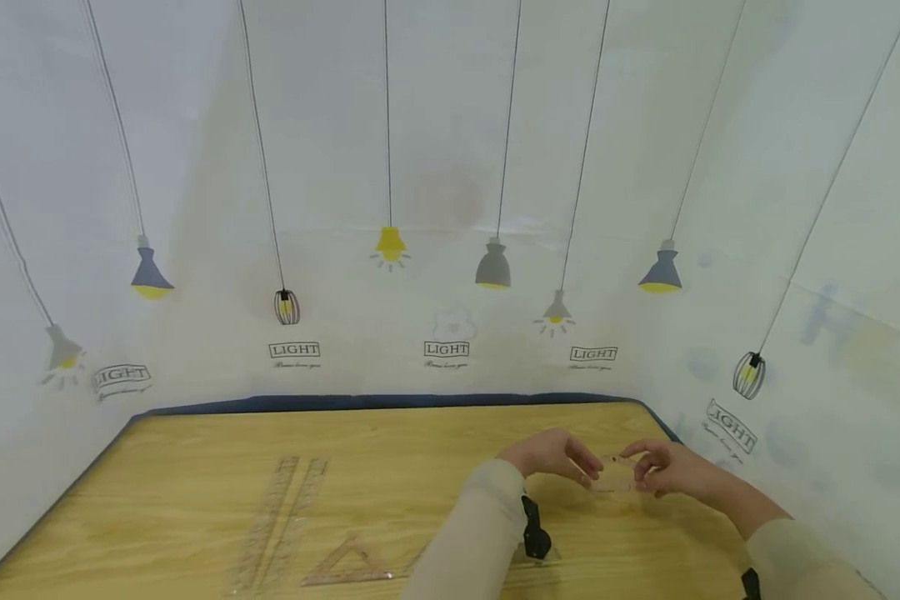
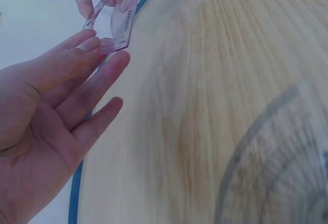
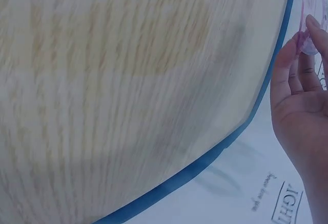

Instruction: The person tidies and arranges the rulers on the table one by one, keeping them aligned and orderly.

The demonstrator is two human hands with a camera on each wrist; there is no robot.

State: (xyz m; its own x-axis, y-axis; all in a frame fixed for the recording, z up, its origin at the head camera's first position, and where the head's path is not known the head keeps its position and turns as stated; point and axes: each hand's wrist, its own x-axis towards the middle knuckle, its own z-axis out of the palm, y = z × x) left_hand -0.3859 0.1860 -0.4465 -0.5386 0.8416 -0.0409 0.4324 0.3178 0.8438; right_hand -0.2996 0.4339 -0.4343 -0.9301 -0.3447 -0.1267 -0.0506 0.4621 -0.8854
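A small clear, pink-tinted plastic protractor (image 1: 612,487) with an open middle is held up above the wooden table between both hands. My left hand (image 1: 557,455) pinches its left end between thumb and fingers; in the left wrist view printed text shows on its straight side (image 2: 123,26). At the other end, my right hand (image 1: 663,468) pinches it with thumb and fingertips. Only part of the protractor (image 3: 309,44) shows at the edge of the right wrist view. A larger clear protractor (image 2: 277,147) lies on the table under the left wrist.
Two clear rulers (image 1: 266,525) lie side by side on the left of the wooden table (image 1: 157,492). Near the front is a clear set square (image 1: 350,575), with another clear piece partly hidden by the left sleeve. A lamp-patterned white wall covering (image 1: 450,167) surrounds the table.
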